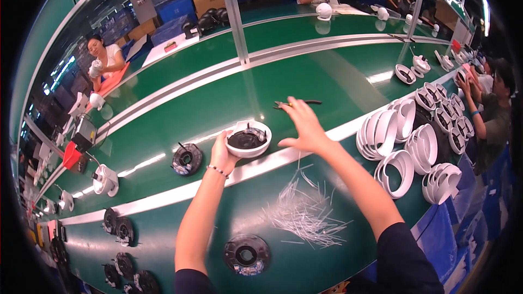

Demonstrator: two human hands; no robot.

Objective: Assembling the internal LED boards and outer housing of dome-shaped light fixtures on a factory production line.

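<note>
My left hand [222,155] is closed on the left side of a white round housing [253,152], keeping it tilted over the belt's near edge. A black disc-shaped part [244,139] with small wires sits inside the housing. To the right, my right hand [306,128] is spread and holds nothing. Just beyond its fingertips, a pair of dark-handled pliers [315,102] lies on the green belt [196,98], partly covered by the fingers. Left of the housing, another black round part [187,159] rests on the belt.
On the near bench, thin whitish plastic strips [308,212] lie piled beside a black disc [247,254]. More black parts [125,231] stand at the left. Stacked white rings [395,174] and filled housings crowd the right. Co-workers sit across the belt and at the far right.
</note>
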